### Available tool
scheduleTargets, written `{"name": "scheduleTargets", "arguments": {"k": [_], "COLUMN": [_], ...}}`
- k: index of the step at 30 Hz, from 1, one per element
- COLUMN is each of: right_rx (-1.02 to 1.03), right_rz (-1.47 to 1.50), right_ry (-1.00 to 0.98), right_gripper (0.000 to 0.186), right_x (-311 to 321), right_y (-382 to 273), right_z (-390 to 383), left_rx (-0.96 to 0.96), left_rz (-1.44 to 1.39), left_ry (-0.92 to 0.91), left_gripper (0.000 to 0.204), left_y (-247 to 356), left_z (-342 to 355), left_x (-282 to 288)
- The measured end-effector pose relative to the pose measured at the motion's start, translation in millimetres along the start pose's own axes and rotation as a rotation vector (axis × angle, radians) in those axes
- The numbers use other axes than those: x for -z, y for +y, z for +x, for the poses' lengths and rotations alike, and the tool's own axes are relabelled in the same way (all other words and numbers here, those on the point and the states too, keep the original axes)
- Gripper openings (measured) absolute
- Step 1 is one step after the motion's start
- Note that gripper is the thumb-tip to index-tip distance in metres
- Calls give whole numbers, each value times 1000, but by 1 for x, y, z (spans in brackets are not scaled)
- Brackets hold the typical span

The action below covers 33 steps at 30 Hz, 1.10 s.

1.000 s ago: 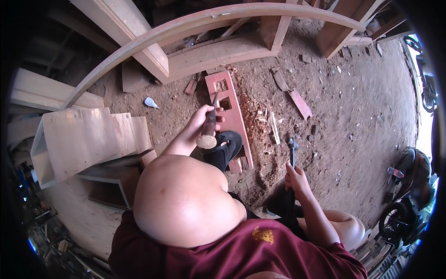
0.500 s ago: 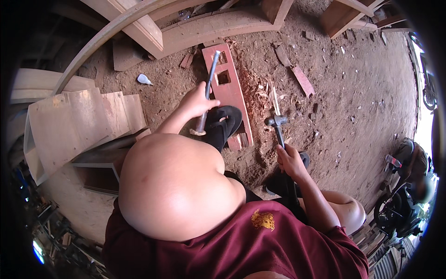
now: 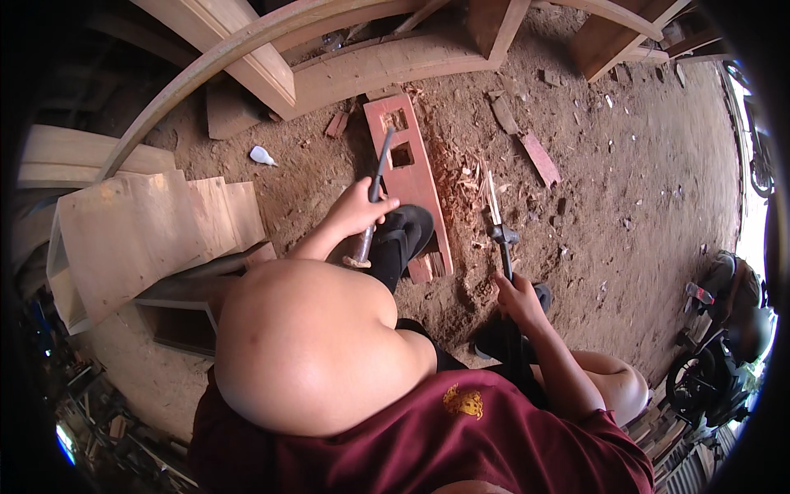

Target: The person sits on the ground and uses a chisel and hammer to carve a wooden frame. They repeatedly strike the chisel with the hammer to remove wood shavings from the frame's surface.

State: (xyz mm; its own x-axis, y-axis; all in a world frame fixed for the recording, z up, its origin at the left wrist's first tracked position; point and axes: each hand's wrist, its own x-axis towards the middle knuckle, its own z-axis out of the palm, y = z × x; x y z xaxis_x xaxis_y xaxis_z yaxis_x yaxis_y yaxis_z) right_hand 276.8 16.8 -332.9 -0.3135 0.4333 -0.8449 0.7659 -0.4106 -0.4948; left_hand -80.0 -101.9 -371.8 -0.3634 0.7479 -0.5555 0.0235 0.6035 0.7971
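My left hand (image 3: 355, 207) is closed around the shank of a chisel (image 3: 383, 161). The blade slants up and away from me, its tip over the reddish wooden board (image 3: 421, 196) near the upper of two square holes; whether it touches the wood I cannot tell. A mushroomed, paler butt shows at the chisel's near end. To the right, my right hand (image 3: 518, 298) grips the handle of a hammer (image 3: 504, 235), its dark head held over the ground, apart from the chisel. My sandalled foot (image 3: 405, 229) rests on the board's nearer half.
Wood chips (image 3: 462, 185) litter the dirt right of the board. A curved wooden frame (image 3: 387, 66) stands at the far side, plywood pieces (image 3: 123, 243) at left. A small white bottle (image 3: 262, 156) and a loose reddish offcut (image 3: 539, 160) lie on the ground. A motorcycle (image 3: 716, 375) stands far right.
The chisel's tip has come nearer to me, toward the upper hole. The hammer has turned slightly in my right hand, and the whole view has shifted a little.
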Motion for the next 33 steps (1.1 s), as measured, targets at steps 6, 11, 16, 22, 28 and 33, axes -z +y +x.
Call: {"name": "scheduleTargets", "arguments": {"k": [6, 11, 16, 22, 28, 33], "right_rx": [-9, -45, -25, -92, -106, -111], "right_rz": [23, 49, 55, 154, 192, 251], "right_ry": [6, -18, -13, -13, 4, -35], "right_gripper": [32, 32, 31, 31, 32, 33], "right_x": [2, 1, 2, 2, 4, 5], "right_y": [1, -1, 3, -9, -4, -14], "right_z": [1, -1, 1, -7, -3, -9], "left_rx": [57, 57, -239, -274, -258, -672], "left_rz": [-575, -705, -890, -335, 577, 67], "left_ry": [-9, -65, -445, -193, 222, 185], "left_gripper": [33, 37, 41, 40, 32, 19], "left_y": [25, 67, 54, 85, 118, 114], "left_z": [7, -3, 17, 35, 57, 80], "left_x": [19, 18, 44, 64, 92, 102]}}
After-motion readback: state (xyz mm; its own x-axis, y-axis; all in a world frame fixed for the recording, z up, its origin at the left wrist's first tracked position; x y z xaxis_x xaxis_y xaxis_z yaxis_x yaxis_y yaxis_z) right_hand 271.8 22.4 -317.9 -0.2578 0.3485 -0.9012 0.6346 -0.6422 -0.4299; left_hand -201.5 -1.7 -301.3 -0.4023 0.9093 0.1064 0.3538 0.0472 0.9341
